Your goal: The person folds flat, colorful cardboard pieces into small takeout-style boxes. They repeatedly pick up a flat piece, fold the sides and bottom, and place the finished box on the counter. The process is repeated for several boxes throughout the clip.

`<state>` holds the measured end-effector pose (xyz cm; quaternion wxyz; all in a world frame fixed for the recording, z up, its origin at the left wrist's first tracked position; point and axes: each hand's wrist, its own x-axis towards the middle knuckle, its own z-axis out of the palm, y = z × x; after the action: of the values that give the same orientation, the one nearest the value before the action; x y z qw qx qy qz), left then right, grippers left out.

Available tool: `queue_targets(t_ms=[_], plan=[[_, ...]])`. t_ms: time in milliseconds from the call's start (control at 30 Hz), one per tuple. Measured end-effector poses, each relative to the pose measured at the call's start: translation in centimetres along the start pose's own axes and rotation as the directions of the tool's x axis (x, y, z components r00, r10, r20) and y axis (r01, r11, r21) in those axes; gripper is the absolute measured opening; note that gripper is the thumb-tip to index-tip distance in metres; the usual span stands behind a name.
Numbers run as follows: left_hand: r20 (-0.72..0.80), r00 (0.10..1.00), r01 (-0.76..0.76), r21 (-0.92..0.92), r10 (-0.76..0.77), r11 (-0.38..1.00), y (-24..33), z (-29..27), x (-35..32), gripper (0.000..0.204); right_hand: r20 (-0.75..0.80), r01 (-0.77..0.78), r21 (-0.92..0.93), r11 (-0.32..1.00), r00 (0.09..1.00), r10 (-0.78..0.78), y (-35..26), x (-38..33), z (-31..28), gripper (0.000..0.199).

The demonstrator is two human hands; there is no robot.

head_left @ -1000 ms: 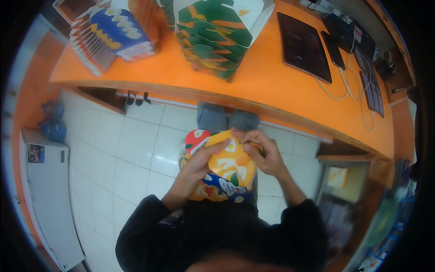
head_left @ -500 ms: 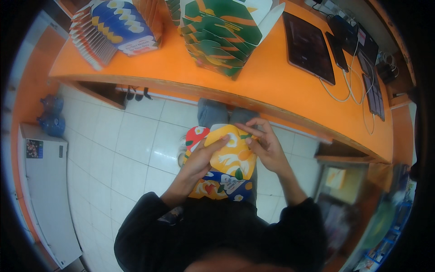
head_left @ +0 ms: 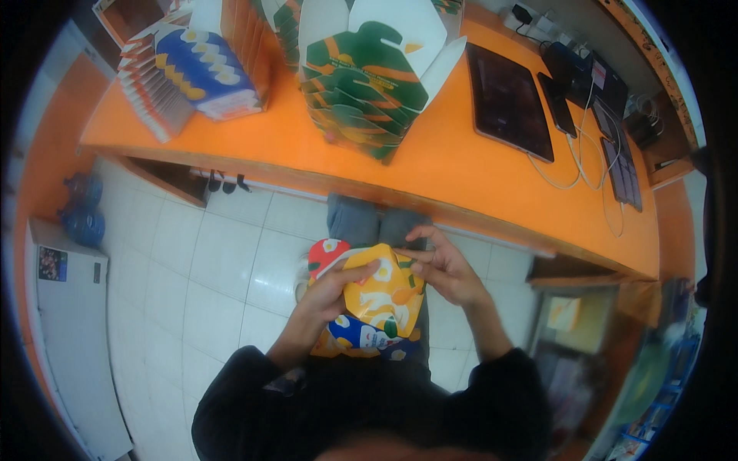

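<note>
A printed cardboard food box [head_left: 378, 300] with a yellow side, a red rounded flap and blue panels lies over my lap, partly folded. My left hand [head_left: 329, 293] grips its left edge, thumb across the yellow side and fingers hidden behind. At the upper right edge, my right hand [head_left: 450, 275] pinches the card between thumb and fingers; the index finger stretches along the top. Whether the blue panel [head_left: 346, 329] below belongs to the same box or to another under it, I cannot tell.
Ahead is an orange table [head_left: 430, 180]. On it stand stacked green boxes [head_left: 361, 92] and stacked blue-and-orange boxes [head_left: 204, 73]. A tablet [head_left: 509, 100] and phones with white cables [head_left: 623, 173] lie at the right. A white chest [head_left: 77, 330] and blue water jugs [head_left: 83, 207] stand at the left.
The view has tilted, so table, box and hands sit lower in the picture. Both hands keep their hold on the box, with the right fingers shifted slightly at its edge.
</note>
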<state>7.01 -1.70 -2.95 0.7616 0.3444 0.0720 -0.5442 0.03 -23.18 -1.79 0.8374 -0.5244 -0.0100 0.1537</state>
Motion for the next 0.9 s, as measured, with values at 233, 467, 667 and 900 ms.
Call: queue_targets(t_ms=[233, 467, 667, 900], plan=[[-0.065, 0.984, -0.157, 0.145, 0.168, 0.977, -1.4, 0.9, -0.1, 0.034, -0.121, 0.027, -0.746, 0.665, 0.977, -0.175, 0.0, -0.7, 2.9, 0.045], [0.049, 0.944, -0.330, 0.168, 0.327, 0.929, -1.5, 0.5, -0.2, 0.026, 0.117, 0.261, -0.783, 0.565, 0.953, -0.278, -3.9, -1.5, 1.4, 0.034], [0.117, 0.918, -0.395, 0.338, 0.379, 0.854, -0.2, -0.8, -2.1, 0.023, -0.046, -0.054, -0.998, 0.020, 0.546, -0.837, -16.4, -1.0, -7.8, 0.028], [0.179, 0.883, -0.470, 0.351, 0.434, 0.810, -1.5, -2.5, -2.6, 0.024, -0.377, -0.507, -0.861, 0.041, 0.581, -0.722, -18.6, 3.2, -13.1, 0.046]])
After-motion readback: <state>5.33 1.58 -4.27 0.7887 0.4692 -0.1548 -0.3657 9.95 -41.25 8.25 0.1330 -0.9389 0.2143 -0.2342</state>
